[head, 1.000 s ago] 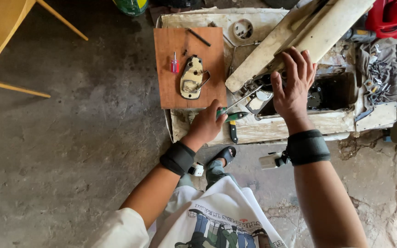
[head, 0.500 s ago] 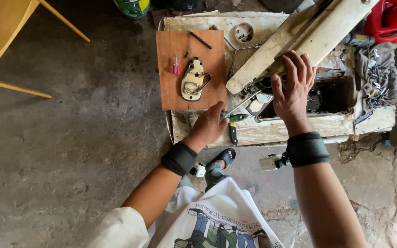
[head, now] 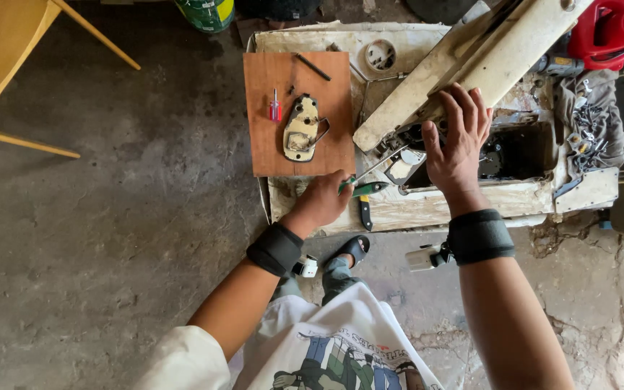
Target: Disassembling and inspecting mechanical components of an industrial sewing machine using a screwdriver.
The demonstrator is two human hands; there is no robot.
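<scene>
Fingers (head: 464, 115) of the right hand (head: 456, 148) are spreading flat against the tilted cream sewing machine head (head: 471, 61), while the left hand (head: 323, 198) is closing around a green-handled screwdriver (head: 366, 182) probing its exposed underside, with a removed metal cover plate (head: 301, 130) already lying on the wooden board (head: 265, 152).

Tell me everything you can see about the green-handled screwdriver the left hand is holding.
The green-handled screwdriver has a green grip, mostly hidden in the left hand, and a thin bright metal shaft that looks like steel. It lies nearly level, slanting up and to the right, over the worn white table. Its tip reaches into the mechanism under the tilted cream sewing machine, which the right hand steadies.
</scene>
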